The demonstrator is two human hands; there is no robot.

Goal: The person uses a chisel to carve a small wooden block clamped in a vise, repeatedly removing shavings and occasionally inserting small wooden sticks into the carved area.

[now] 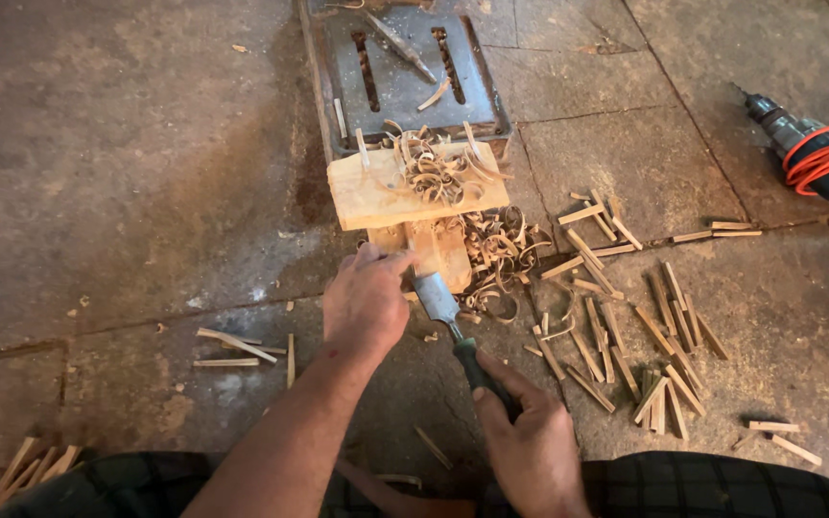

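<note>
My right hand [530, 436] grips the dark handle of a chisel [441, 302], whose wide steel blade points up toward a small upright wooden piece [438, 247]. My left hand [367, 297] rests beside the blade, its fingertips touching the small piece and the blade's top. That piece stands against a pale wooden block [368, 192] lying across the front of a flat metal tray [405, 86]. Curled wood shavings [491, 249] are heaped on the block and to the right of the piece.
Several short wooden sticks [626, 326] lie scattered on the stone floor to the right, a few more [237, 347] to the left and at the bottom left corner. A power drill with an orange cord [817, 158] lies at the upper right.
</note>
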